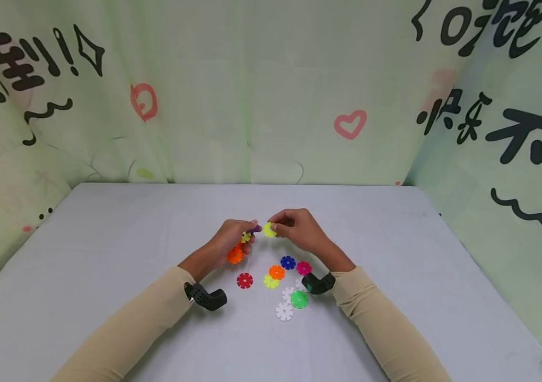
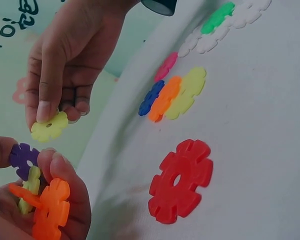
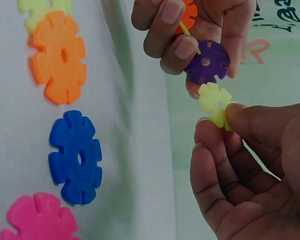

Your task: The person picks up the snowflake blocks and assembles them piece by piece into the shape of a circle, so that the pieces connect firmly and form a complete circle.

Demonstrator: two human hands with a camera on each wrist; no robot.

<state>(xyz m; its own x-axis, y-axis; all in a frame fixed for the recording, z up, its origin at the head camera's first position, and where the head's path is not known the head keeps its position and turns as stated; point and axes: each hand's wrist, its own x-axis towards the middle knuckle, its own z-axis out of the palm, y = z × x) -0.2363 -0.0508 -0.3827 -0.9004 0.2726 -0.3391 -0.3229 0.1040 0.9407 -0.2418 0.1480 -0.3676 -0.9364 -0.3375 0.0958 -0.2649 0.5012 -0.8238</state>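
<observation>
My left hand (image 1: pixel 229 240) grips a small chain of joined snowflake discs above the table. In the left wrist view the chain shows a purple disc (image 2: pixel 24 159), a yellow disc (image 2: pixel 34 180) and an orange disc (image 2: pixel 52 210), with another orange edge beside it. Between thumb and fingers my right hand (image 1: pixel 301 229) pinches a single yellow snowflake disc (image 1: pixel 269 229). That disc is right at the edge of the purple disc (image 3: pixel 206 62) in the right wrist view, its slots facing it. Part of the chain is hidden behind the left fingers.
Loose on the white table (image 1: pixel 156 329) lie a red disc (image 1: pixel 244 280), an orange disc (image 1: pixel 277 272) overlapping a yellow one (image 1: pixel 271 282), a blue disc (image 1: pixel 288 262), a pink disc (image 1: pixel 304 268), a green disc (image 1: pixel 299 299) and several white discs (image 1: pixel 284 311). A printed curtain (image 1: pixel 252 95) stands behind.
</observation>
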